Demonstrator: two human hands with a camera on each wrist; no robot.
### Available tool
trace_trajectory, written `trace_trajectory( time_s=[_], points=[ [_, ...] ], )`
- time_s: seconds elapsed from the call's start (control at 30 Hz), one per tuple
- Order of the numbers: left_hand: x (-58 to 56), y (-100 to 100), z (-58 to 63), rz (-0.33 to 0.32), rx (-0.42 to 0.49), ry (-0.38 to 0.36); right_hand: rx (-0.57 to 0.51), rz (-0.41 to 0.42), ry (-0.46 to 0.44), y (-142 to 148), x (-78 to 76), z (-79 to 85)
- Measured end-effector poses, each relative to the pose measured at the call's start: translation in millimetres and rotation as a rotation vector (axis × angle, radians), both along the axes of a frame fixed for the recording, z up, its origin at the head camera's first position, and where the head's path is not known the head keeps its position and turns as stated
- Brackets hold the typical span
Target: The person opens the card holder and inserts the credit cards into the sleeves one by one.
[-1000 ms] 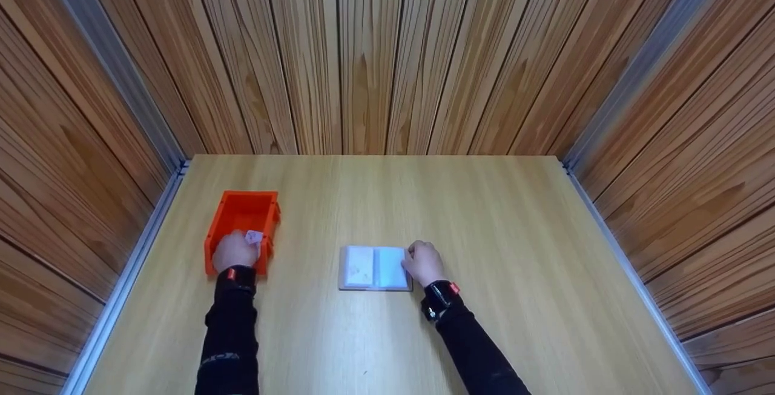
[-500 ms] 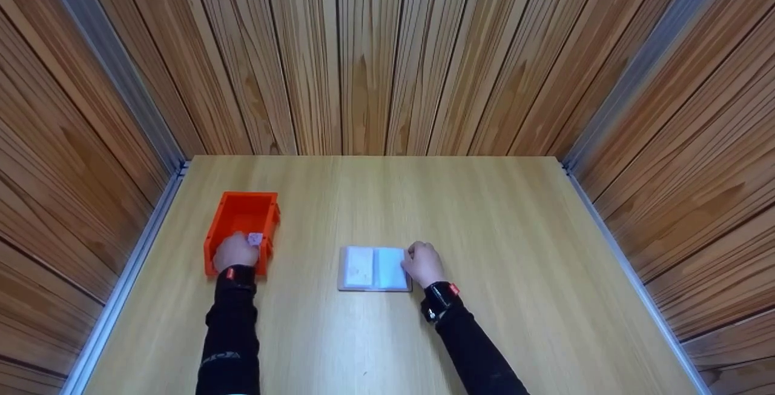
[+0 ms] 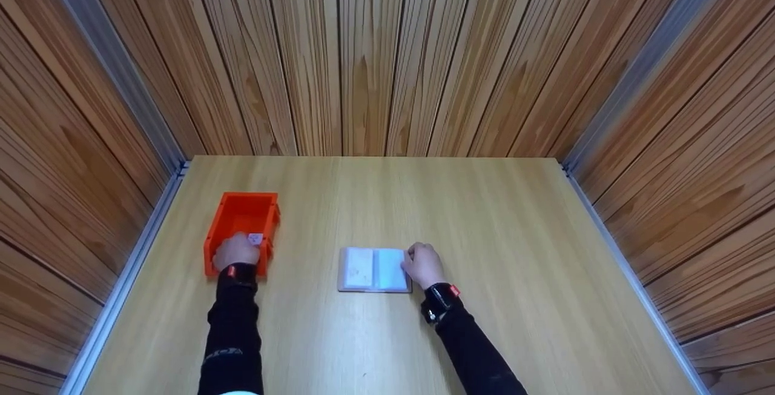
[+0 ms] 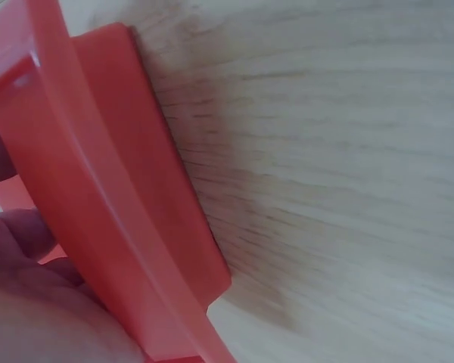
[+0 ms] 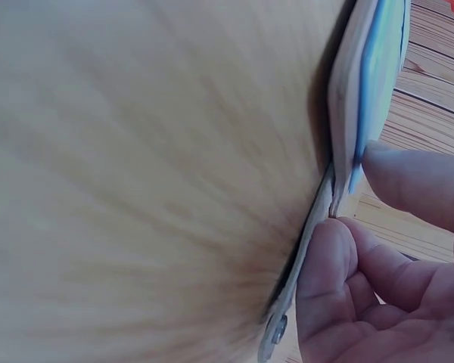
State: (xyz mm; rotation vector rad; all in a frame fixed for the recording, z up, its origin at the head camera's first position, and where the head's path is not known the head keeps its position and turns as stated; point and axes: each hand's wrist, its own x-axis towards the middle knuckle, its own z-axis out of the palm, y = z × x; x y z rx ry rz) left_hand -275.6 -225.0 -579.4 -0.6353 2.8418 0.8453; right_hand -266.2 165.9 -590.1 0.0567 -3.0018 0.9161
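My left hand point(image 3: 236, 251) reaches down into the near end of an orange plastic bin point(image 3: 247, 213) on the left of the table. A small pale purple card point(image 3: 255, 238) shows just right of its knuckles; the fingertips are hidden, and I cannot tell if they hold it. The left wrist view shows the bin's side wall point(image 4: 129, 159) beside the hand. An open card holder point(image 3: 359, 268) with clear sleeves, whitish left and light blue right, lies mid-table. My right hand point(image 3: 424, 263) pinches its right edge, thumb at the blue sleeve, fingertips at the cover beside a snap-button strap point(image 5: 278, 327).
The light wooden table point(image 3: 484, 225) is enclosed by wood-plank walls point(image 3: 363, 56) at the back and both sides. Metal rails point(image 3: 124, 286) run along its side edges. The bin stands near the left rail, apart from the card holder.
The small card by my left hand has tilted and sunk slightly lower against the bin's right side, showing less of itself. The right hand and card holder stay put.
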Motion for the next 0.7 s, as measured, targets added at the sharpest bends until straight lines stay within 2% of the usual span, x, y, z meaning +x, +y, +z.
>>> trace_trajectory(
  time_s=[0.17,0.33,0.5,0.7],
  points=[
    [-1.2,2.2,0.1,0.021,0.001,-0.012,-0.004,0.003,0.011,1.1,1.2,-0.5],
    [-2.1,2.1,-1.1,0.015,-0.012,-0.024,0.008,0.019,0.043,1.7,2.2,-2.0],
    [-2.1,1.1,1.6,-0.002,0.016,-0.044,0.029,0.029,0.082,1.9,2.1,-4.0],
    [-4.3,0.5,-1.2,0.019,0.033,-0.038,0.019,0.023,0.083,1.9,2.4,-4.1]
  ],
)
